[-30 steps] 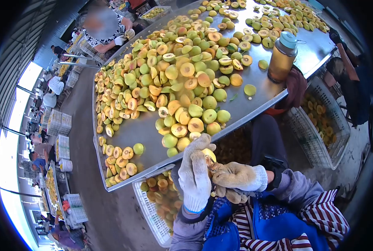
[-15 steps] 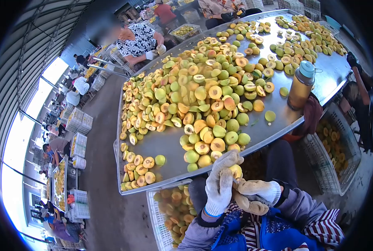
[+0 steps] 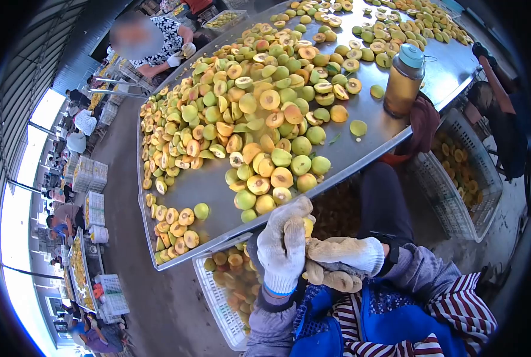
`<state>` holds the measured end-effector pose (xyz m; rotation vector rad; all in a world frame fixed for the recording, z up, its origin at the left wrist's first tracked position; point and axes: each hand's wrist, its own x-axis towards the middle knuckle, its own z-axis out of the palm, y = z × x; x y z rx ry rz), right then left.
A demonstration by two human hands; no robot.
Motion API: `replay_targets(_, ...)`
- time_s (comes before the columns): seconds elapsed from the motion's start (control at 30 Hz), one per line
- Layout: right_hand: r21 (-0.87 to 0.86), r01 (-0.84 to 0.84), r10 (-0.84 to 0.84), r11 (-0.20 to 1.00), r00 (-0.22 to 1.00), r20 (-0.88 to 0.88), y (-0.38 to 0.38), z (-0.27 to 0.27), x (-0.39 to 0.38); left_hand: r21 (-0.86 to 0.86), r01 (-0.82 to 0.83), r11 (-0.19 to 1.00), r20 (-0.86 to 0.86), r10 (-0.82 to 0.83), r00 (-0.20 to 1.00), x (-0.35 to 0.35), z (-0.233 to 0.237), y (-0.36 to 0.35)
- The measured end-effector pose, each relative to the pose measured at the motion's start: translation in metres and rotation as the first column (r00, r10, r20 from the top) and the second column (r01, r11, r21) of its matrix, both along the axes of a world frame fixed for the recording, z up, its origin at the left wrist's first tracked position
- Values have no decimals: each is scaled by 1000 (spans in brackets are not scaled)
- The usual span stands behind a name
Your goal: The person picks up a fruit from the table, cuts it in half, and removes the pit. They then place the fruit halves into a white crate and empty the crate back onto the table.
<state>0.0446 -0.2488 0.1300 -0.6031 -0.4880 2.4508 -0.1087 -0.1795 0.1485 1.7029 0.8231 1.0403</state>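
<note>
My gloved left hand (image 3: 284,244) is closed around a yellow peach piece (image 3: 308,226), mostly covered by the fingers. Against it, my gloved right hand (image 3: 344,259) has its fingers curled at the fruit. Whatever the right fingers grip is hidden. Both hands are just off the near edge of a metal table (image 3: 203,193). On that table lies a large heap of peaches (image 3: 265,101), many halved with pits or hollows showing. A smaller group of peach halves (image 3: 176,229) sits at the left corner.
A capped bottle (image 3: 404,83) stands on the table by a dark red cloth (image 3: 425,122). White crates of peaches are below on the left (image 3: 218,315) and right (image 3: 456,205). A gloved co-worker (image 3: 164,44) sits across the table; another person's arm (image 3: 497,83) shows at right.
The view has shifted, so the table and its contents appear farther left and higher. My hands remain together at the fruit, with the right fingers slightly moved.
</note>
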Motion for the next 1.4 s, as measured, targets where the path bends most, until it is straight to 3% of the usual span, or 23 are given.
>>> replay_targets(0.03, -24, 27, -28, 999, 999, -44, -2, 5, 1, 28, -2, 1000, -39, 3, 999, 2, 4, 1)
replay_targets(0.13, -50, 42, -46, 998, 995, -86, -5, 3, 0, -352, 137, 926, 157, -86, 984, 2, 9, -1)
replay_targets(0.23, -53, 61, -68, 997, 986, -155, -8, 7, 2, -190, 139, 972, 262, -86, 961, 8, -3, -5)
replay_targets(0.33, -51, 54, -73, 997, 850, -521, -12, -3, -4, -72, 110, 991, 289, -85, 953, 11, -8, -7)
replay_targets(0.37, -56, 91, -107, 994, 849, -517, -13, -3, -5, -37, 97, 995, 279, -83, 957, 11, -8, -8)
replay_targets(0.47, -75, 166, -182, 983, 857, -481, -17, -1, -8, -271, 193, 943, 392, -75, 917, 14, 0, -11)
replay_targets(0.57, -79, 180, -197, 980, 899, -392, -20, -2, -6, -347, 142, 927, 473, 43, 880, 21, 1, -22)
replay_targets(0.63, -58, 187, -195, 981, 924, -328, -20, -4, -5, -280, 128, 952, 448, 12, 894, 22, -2, -21)
replay_targets(0.73, -119, 177, -213, 977, 804, -556, -25, -6, -10, -216, 188, 958, 396, -90, 914, 14, -8, -17)
replay_targets(0.77, -121, 170, -208, 978, 819, -535, -26, -6, -10, -201, 221, 954, 373, -134, 918, 11, -9, -16)
replay_targets(0.87, -103, 151, -182, 983, 870, -459, -27, -4, -9, -407, 317, 857, 571, -32, 820, 14, -8, -21)
replay_targets(0.97, -58, 142, -153, 988, 918, -366, -24, -3, -6, -499, 259, 827, 606, 119, 787, 20, -1, -31)
replay_targets(1.07, -48, 149, -156, 988, 924, -350, -24, -9, -9, -585, 267, 766, 575, 159, 803, 17, -4, -28)
replay_targets(1.27, -139, 85, -130, 987, 925, -356, -15, -18, -16, -681, 396, 616, 668, 302, 680, 9, -14, -21)
replay_targets(1.37, -116, 32, -84, 993, 877, -474, -14, -23, -21, -452, 786, 422, 875, 380, 299, 0, -29, -9)
replay_targets(1.4, -94, -9, -39, 996, 863, -503, -14, -19, -19, -600, 627, 497, 800, 391, 456, -2, -29, -9)
